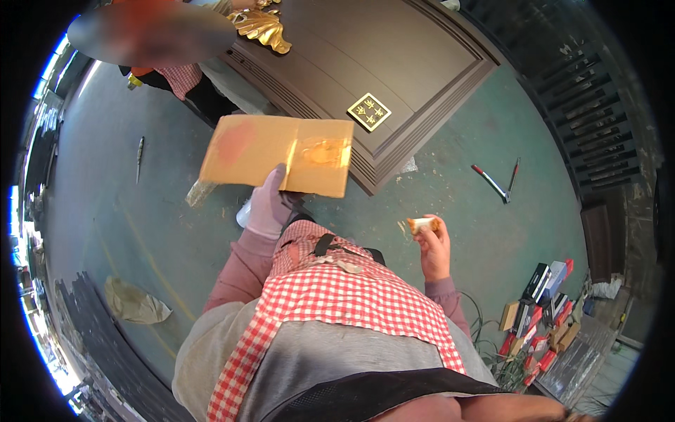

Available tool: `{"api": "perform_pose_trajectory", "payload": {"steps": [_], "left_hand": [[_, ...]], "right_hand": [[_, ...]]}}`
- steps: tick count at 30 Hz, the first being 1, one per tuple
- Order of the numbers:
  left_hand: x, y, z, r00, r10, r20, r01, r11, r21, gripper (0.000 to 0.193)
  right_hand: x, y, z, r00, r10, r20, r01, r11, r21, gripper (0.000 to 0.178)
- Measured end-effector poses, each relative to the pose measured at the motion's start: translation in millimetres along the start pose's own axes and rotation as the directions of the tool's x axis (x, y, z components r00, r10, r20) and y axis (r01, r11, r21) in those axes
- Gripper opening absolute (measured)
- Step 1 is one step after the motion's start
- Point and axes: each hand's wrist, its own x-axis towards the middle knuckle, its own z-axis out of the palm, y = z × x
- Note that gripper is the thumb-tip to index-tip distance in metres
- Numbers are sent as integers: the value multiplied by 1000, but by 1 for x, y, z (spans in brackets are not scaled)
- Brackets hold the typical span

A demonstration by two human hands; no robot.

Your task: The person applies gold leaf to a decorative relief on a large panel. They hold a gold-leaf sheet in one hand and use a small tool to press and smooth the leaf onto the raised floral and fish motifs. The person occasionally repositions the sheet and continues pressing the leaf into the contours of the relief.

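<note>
In the head view, the left hand (269, 205), seemingly gloved, grips a cardboard sheet (242, 151) by its lower edge, thumb on top, fingers hidden beneath; the sheet is just left of the frame's centre, above the middle. The bare right hand (434, 254), right of centre, pinches a small white pad (423, 225) stained orange-brown. The step in hand looks like handling the pad together with the wet-looking orange smear (321, 152) on the sheet; the next move likely calls for a steady, level sheet and a light pinch.

Counted: one sheet, one pad, one brown panel (415, 53) across the upper centre, one black-and-gold plaque (369, 112) on it, one gold ornament (264, 29) at upper left, one red-handled tool (505, 190) at right, one co-worker (184, 79) at upper left. The boxes (538, 281) at lower right overlap too much to count.
</note>
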Motion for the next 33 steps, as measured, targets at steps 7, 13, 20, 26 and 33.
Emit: {"api": "perform_pose_trajectory", "payload": {"steps": [7, 13, 20, 26, 33], "left_hand": [[25, 69, 42, 993, 74, 93, -54, 977, -204, 42], [30, 81, 32, 906, 408, 111, -423, 867, 263, 31], [38, 42, -20, 957, 290, 4, -276, 907, 317, 26], [85, -25, -100, 963, 234, -131, -182, 929, 323, 24], [133, -103, -157, 981, 60, -184, -11, 967, 254, 25]], "right_hand": [[-24, -41, 2, 972, -226, -59, 223, 973, -49, 36], [-11, -107, 84, 755, -605, 251, 645, 618, -449, 34], [51, -89, 195, 506, -628, 591, 831, 173, -528, 38], [113, -59, 333, 492, -487, 722, 846, 70, -529, 39], [169, -32, 451, 433, -346, 832, 896, 60, -441, 38]]}}
